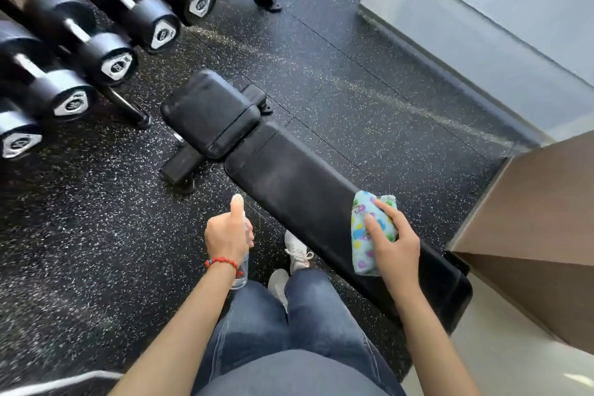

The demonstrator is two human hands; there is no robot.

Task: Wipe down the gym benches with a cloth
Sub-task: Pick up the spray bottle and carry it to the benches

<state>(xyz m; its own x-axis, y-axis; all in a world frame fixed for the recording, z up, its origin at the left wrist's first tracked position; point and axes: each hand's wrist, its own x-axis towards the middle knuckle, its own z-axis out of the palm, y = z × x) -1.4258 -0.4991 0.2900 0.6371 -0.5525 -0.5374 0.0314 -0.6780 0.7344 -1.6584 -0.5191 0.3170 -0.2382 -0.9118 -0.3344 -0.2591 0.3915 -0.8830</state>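
black bench (289,177), right hand (390,244) gripping cloth (369,231), left hand (226,235) gripping bottle (241,270)

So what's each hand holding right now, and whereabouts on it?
The left hand grips a clear spray bottle around its upper part, thumb raised. The right hand holds a folded patterned cloth across its middle, on the bench.
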